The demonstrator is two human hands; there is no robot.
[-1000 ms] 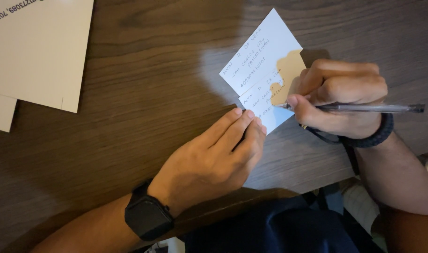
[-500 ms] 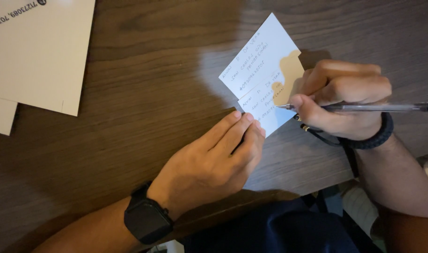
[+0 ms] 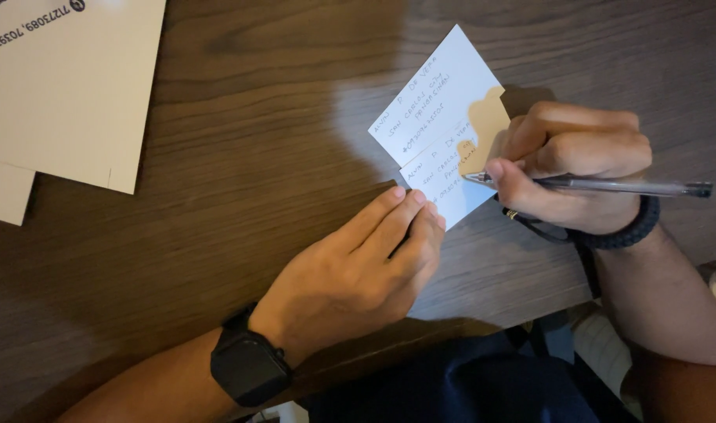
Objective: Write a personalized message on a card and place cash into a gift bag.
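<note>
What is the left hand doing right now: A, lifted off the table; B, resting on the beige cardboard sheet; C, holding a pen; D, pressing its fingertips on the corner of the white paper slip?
D: the left hand lies flat on the wooden table with its fingertips on the near corner of the white paper slip, while the right hand holds the pen.

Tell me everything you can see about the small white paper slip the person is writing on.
The white paper slip looks like thin, plain paper, rectangular, lying flat and turned at an angle on the dark wooden table. Two blocks of handwritten lines cover it, with a faint crease between them. The left hand pins its lower corner with its fingertips. The right hand rests at its right edge, the pen tip touching the paper and a shadow falling across it.
</note>
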